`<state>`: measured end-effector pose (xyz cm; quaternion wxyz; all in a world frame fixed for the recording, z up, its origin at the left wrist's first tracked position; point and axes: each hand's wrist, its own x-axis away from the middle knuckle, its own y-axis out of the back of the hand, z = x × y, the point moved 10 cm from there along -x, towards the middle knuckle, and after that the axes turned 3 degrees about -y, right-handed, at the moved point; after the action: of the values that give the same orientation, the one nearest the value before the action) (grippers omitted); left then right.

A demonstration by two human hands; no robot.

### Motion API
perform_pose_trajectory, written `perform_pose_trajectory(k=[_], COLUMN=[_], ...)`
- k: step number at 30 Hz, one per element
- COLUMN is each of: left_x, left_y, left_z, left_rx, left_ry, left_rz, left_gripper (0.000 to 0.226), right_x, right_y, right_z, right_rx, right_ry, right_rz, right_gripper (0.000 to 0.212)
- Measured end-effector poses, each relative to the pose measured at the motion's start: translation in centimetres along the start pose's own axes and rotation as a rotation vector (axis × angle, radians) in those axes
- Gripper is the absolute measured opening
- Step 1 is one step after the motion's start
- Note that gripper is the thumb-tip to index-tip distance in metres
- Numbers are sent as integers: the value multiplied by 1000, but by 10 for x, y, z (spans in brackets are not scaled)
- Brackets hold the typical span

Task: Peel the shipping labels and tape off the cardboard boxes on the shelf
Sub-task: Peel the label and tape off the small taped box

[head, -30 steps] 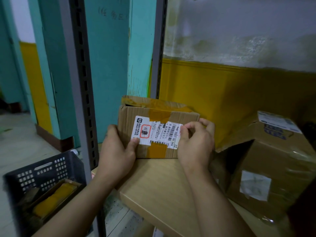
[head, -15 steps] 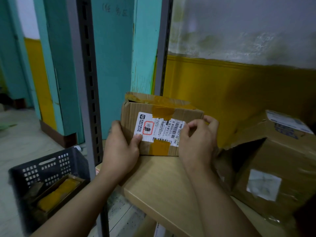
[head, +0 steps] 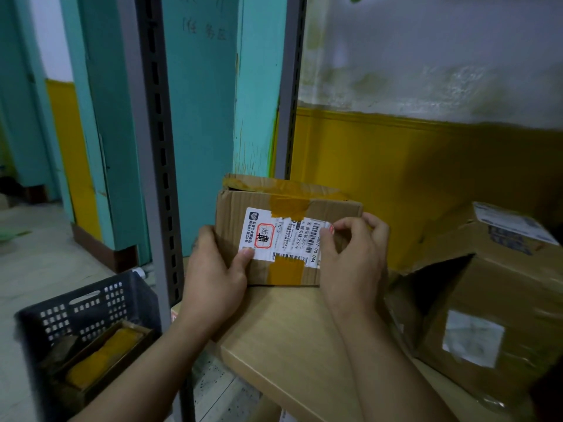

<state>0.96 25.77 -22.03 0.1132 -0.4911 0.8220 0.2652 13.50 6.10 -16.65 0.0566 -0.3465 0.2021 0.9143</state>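
Note:
A small cardboard box stands on the wooden shelf, its front facing me. A white shipping label with a red stamp and barcodes covers that front, crossed by strips of brown tape. My left hand grips the box's left side, thumb pressed on the label's lower left corner. My right hand pinches the label's right edge between thumb and fingertips at the box's right end.
A larger, dented cardboard box with two labels lies to the right on the shelf. A grey slotted shelf post rises at the left. Beside it on the floor stands a dark plastic crate holding a taped box.
The view has shifted slightly. My right thumb and fingers have closed on the label's right edge; the left hand keeps its hold on the box.

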Motion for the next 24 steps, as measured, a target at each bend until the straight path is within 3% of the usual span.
perform_pose_trajectory(k=[24], left_x=[0], left_y=[2], left_z=[6], left_rx=[-31], left_ry=[82], left_rz=[-20], left_gripper=[40], right_x=[4], right_y=[-3], right_z=[6], right_rx=[95], right_ry=[20], right_rz=[19], right_gripper=[7])
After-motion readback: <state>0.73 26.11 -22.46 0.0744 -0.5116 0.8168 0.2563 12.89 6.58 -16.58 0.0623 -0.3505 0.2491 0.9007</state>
